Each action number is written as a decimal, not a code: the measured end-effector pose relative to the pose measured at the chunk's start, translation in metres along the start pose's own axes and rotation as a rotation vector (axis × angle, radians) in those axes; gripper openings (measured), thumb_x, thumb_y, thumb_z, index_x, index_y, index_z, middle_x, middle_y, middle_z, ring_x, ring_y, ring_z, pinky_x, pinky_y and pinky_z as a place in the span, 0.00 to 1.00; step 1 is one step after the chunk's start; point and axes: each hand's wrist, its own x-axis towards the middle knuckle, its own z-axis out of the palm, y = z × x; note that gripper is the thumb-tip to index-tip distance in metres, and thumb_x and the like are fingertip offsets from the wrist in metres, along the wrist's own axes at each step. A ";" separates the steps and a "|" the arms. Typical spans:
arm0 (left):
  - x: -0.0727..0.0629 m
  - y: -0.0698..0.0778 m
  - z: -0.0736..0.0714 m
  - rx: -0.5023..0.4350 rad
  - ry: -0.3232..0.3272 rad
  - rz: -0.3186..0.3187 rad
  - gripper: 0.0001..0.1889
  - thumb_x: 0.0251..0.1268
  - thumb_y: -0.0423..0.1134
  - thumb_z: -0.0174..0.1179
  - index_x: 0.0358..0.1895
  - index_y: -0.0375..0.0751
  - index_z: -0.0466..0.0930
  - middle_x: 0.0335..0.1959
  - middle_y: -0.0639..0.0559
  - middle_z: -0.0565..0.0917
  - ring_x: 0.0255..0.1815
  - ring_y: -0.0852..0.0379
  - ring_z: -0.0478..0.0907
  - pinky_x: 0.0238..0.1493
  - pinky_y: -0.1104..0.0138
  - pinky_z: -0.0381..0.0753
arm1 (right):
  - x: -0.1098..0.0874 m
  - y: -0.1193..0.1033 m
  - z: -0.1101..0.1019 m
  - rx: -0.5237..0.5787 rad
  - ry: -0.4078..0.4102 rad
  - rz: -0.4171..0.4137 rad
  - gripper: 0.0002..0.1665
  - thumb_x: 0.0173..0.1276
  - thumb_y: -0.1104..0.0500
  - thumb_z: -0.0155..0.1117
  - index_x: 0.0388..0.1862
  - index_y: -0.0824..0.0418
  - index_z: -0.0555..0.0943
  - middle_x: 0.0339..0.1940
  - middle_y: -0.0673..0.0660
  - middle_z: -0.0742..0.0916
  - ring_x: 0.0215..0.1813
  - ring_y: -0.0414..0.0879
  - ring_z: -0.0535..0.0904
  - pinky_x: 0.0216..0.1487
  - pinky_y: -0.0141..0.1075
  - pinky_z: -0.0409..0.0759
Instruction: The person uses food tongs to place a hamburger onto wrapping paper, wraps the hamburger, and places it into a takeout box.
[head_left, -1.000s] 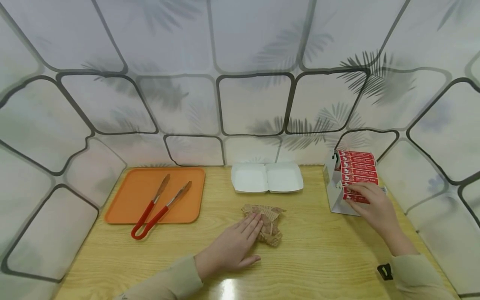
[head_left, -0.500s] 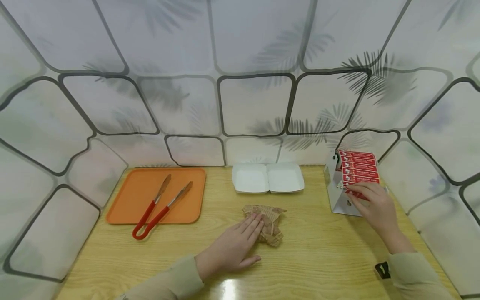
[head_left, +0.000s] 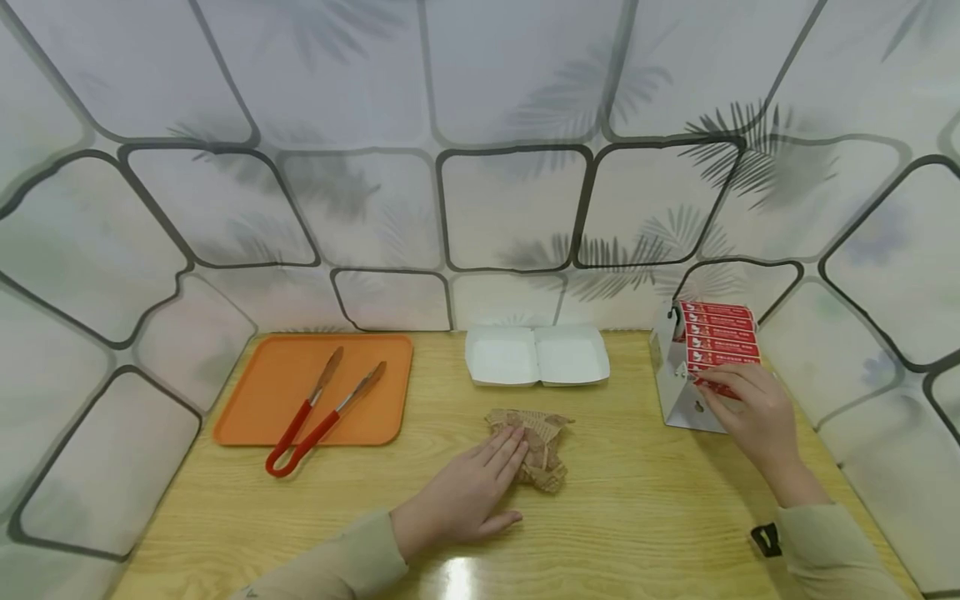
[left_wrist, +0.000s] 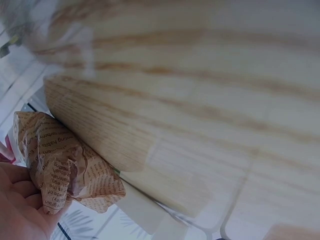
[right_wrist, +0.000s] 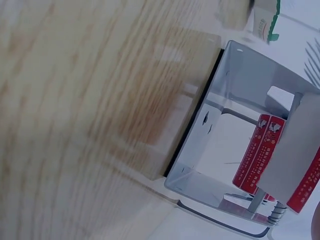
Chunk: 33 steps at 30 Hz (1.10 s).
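My left hand [head_left: 472,492] lies with straight fingers on a crumpled wrapper of brown printed paper [head_left: 546,454], on the wooden table. In the left wrist view the fingers touch one side of this paper wrapper [left_wrist: 75,165]; whatever is inside is hidden. On the right, my right hand [head_left: 757,417] pinches the lower end of a strip of red labels [head_left: 722,333] at the front of a metal label dispenser [head_left: 678,404]. The right wrist view shows the dispenser's grey frame [right_wrist: 200,150], red labels [right_wrist: 260,152] and pale backing [right_wrist: 292,155]; the fingertips are mostly out of that view.
An orange tray [head_left: 255,400] is at the left, with red-handled tongs [head_left: 307,433] lying across its front edge. Behind the wrapper stands an unfolded white takeout box [head_left: 536,375]. Patterned panels [head_left: 510,208] enclose the table at the back and sides.
The end of the red label strip, which hung below my right fingers a second ago, no longer shows there, and the dispenser's front is uncovered. My left hand stays still on the wrapper.
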 end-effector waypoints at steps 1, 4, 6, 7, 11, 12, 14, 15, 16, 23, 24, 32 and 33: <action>0.000 0.000 0.000 0.001 0.000 0.001 0.46 0.81 0.67 0.47 0.82 0.30 0.59 0.84 0.34 0.60 0.86 0.41 0.60 0.86 0.57 0.63 | 0.000 0.000 0.000 0.005 0.007 -0.001 0.38 0.81 0.37 0.60 0.35 0.73 0.88 0.34 0.69 0.90 0.39 0.61 0.80 0.67 0.11 0.62; 0.000 0.000 0.000 0.001 -0.001 -0.002 0.46 0.80 0.67 0.48 0.82 0.30 0.60 0.84 0.34 0.61 0.86 0.41 0.60 0.86 0.57 0.63 | 0.001 -0.001 -0.001 0.004 0.007 0.002 0.39 0.81 0.36 0.59 0.34 0.73 0.88 0.34 0.68 0.91 0.38 0.60 0.80 0.65 0.11 0.62; 0.001 0.000 -0.001 0.001 -0.002 -0.005 0.46 0.80 0.67 0.48 0.82 0.30 0.60 0.84 0.34 0.61 0.86 0.41 0.60 0.86 0.57 0.63 | 0.002 -0.001 -0.002 -0.002 0.002 0.001 0.40 0.81 0.36 0.58 0.34 0.73 0.89 0.33 0.67 0.91 0.38 0.59 0.80 0.64 0.11 0.63; 0.001 0.000 -0.001 0.001 -0.003 -0.006 0.46 0.80 0.67 0.48 0.82 0.30 0.60 0.84 0.34 0.61 0.86 0.41 0.60 0.86 0.57 0.63 | 0.002 -0.002 -0.003 -0.002 -0.002 0.000 0.40 0.81 0.36 0.58 0.34 0.72 0.89 0.33 0.67 0.91 0.39 0.59 0.80 0.64 0.11 0.62; 0.001 0.001 -0.001 0.013 0.000 -0.006 0.46 0.80 0.67 0.48 0.82 0.30 0.60 0.84 0.33 0.62 0.86 0.40 0.61 0.86 0.56 0.63 | 0.001 -0.005 -0.008 -0.011 0.001 -0.003 0.38 0.81 0.37 0.58 0.34 0.72 0.90 0.33 0.67 0.91 0.39 0.59 0.80 0.65 0.10 0.62; 0.002 0.001 -0.001 0.017 0.003 -0.005 0.46 0.80 0.68 0.48 0.82 0.30 0.60 0.84 0.33 0.62 0.86 0.40 0.61 0.86 0.56 0.63 | 0.001 -0.005 -0.009 -0.011 0.006 -0.003 0.37 0.81 0.38 0.59 0.34 0.72 0.90 0.33 0.67 0.91 0.39 0.59 0.80 0.66 0.10 0.62; 0.002 0.001 -0.002 0.025 0.009 -0.002 0.46 0.79 0.68 0.48 0.82 0.30 0.61 0.84 0.33 0.63 0.85 0.40 0.62 0.86 0.56 0.63 | 0.002 -0.007 -0.012 -0.016 0.017 0.003 0.37 0.80 0.39 0.59 0.34 0.72 0.90 0.33 0.67 0.91 0.39 0.57 0.79 0.65 0.09 0.62; 0.002 0.001 -0.002 0.025 0.012 -0.001 0.47 0.79 0.68 0.48 0.81 0.29 0.61 0.83 0.33 0.63 0.85 0.40 0.62 0.86 0.56 0.63 | 0.002 -0.008 -0.014 -0.018 0.020 0.007 0.36 0.81 0.39 0.59 0.34 0.72 0.90 0.33 0.67 0.91 0.39 0.55 0.79 0.64 0.09 0.63; 0.002 0.001 -0.002 0.027 0.017 0.000 0.47 0.79 0.68 0.48 0.81 0.29 0.61 0.83 0.33 0.63 0.85 0.40 0.62 0.86 0.56 0.63 | 0.002 -0.008 -0.016 -0.020 0.027 0.011 0.36 0.81 0.39 0.60 0.34 0.72 0.90 0.33 0.67 0.91 0.39 0.52 0.79 0.64 0.09 0.63; 0.004 0.001 0.001 0.009 0.024 0.001 0.47 0.79 0.68 0.49 0.82 0.30 0.61 0.83 0.34 0.64 0.85 0.41 0.62 0.87 0.56 0.62 | 0.006 -0.013 -0.032 -0.024 0.060 0.042 0.39 0.81 0.38 0.60 0.34 0.74 0.89 0.31 0.69 0.90 0.48 0.20 0.71 0.57 0.09 0.63; 0.004 0.001 0.001 0.007 0.025 0.001 0.47 0.79 0.68 0.49 0.82 0.30 0.61 0.83 0.34 0.64 0.85 0.41 0.62 0.87 0.55 0.62 | 0.007 -0.013 -0.033 -0.019 0.063 0.047 0.39 0.81 0.38 0.60 0.34 0.75 0.89 0.31 0.70 0.89 0.50 0.17 0.69 0.57 0.09 0.63; 0.005 0.001 0.001 -0.002 0.024 -0.002 0.47 0.78 0.68 0.50 0.82 0.30 0.61 0.83 0.34 0.64 0.85 0.41 0.62 0.87 0.56 0.63 | 0.019 -0.026 -0.033 0.065 0.134 0.017 0.39 0.80 0.39 0.63 0.30 0.77 0.88 0.29 0.73 0.87 0.54 0.16 0.72 0.59 0.10 0.69; 0.005 0.001 0.001 -0.003 0.022 -0.003 0.47 0.78 0.68 0.50 0.82 0.30 0.61 0.83 0.34 0.64 0.85 0.41 0.62 0.87 0.56 0.63 | 0.021 -0.028 -0.031 0.084 0.135 0.005 0.38 0.79 0.40 0.64 0.30 0.76 0.88 0.29 0.73 0.87 0.54 0.17 0.73 0.59 0.10 0.69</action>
